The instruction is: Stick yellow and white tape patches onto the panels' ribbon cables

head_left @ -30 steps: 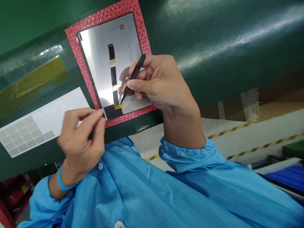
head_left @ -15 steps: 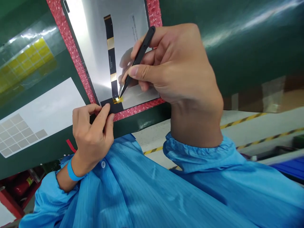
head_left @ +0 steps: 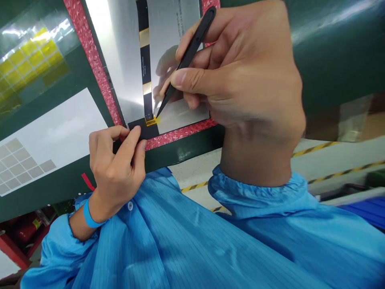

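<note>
Black tweezers [head_left: 194,45] are pinched between the thumb and fingers of my right hand [head_left: 246,76]. Their tips touch a small yellow tape piece [head_left: 151,121] at the lower end of a black-and-gold flex cable [head_left: 146,64]. That cable runs up the silvery back of a display panel [head_left: 120,60]. My left hand [head_left: 116,162] grips the panel's lower left corner, its index fingertip on a black patch [head_left: 143,129] and its thumb at the front edge. The panel's upper part lies beyond the frame.
Pink bubble padding [head_left: 180,134] lies under the panel on a green table mat [head_left: 192,150]. To the left are a white sheet with grey squares [head_left: 72,120] and a clear sheet of yellow tabs [head_left: 33,60]. A red strip [head_left: 88,182] sits near the table edge.
The panel appears shifted upward and slightly right in view. My right hand and tweezers also appear farther up and right. The yellow piece now looks flatter at the cable end.
</note>
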`<state>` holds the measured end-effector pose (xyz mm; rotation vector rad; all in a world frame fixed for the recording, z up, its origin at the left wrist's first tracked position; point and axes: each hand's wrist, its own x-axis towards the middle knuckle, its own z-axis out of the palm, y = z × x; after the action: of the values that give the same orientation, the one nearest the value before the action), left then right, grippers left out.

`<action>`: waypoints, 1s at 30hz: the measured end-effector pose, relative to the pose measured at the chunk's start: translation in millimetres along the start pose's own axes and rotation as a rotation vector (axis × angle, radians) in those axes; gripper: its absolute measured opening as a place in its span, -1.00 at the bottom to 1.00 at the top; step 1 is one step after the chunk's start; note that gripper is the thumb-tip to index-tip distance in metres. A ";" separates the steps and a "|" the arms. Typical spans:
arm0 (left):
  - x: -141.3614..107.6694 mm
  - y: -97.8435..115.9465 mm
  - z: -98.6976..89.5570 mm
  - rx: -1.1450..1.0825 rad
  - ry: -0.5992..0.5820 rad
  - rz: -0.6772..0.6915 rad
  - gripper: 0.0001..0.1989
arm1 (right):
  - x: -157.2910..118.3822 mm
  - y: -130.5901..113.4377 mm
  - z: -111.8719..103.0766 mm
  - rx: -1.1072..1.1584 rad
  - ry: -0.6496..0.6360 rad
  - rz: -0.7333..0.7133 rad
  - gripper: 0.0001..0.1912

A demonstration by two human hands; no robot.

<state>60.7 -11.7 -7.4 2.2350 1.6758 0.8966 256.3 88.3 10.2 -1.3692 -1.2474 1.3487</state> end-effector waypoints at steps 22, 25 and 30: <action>-1.1 1.3 -0.1 -0.013 -0.007 -0.007 -0.71 | -1.8 -3.2 3.3 -0.002 0.050 -0.008 -0.66; -1.1 1.1 0.1 -0.016 -0.008 -0.012 -0.69 | -1.3 -3.8 3.6 -0.003 0.047 -0.005 -0.67; -0.7 1.4 -0.4 0.016 -0.002 -0.004 -0.72 | -2.2 -4.9 3.3 -0.027 0.051 0.010 -0.68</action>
<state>61.4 -12.9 -6.6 2.2407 1.6921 0.8826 252.6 86.7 15.0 -1.4211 -1.2302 1.3002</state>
